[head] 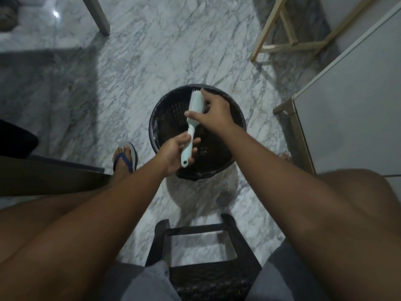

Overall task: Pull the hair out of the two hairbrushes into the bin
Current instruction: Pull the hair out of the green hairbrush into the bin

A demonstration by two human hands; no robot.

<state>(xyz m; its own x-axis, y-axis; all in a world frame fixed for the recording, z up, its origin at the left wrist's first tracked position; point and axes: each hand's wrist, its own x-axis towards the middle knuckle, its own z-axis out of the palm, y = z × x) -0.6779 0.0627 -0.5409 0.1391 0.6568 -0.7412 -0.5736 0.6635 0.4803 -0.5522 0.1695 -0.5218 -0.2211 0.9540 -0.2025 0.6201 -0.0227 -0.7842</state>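
Note:
A pale mint hairbrush [192,118] is held over a round black bin [160,114] on the marble floor. My left hand [176,154] is closed around the brush's handle. My right hand [213,112] sits at the brush's head, with fingers and thumb pinched on its bristle side. Whether hair is between those fingers is too small to tell. Only one hairbrush is in view. The bin's inside is dark, and its contents cannot be made out.
I sit on a dark woven stool [201,257] with my knees on either side. My foot in a blue flip-flop [124,158] rests left of the bin. A white cabinet [351,105] stands at right, wooden legs [288,38] behind, a dark shelf [43,172] at left.

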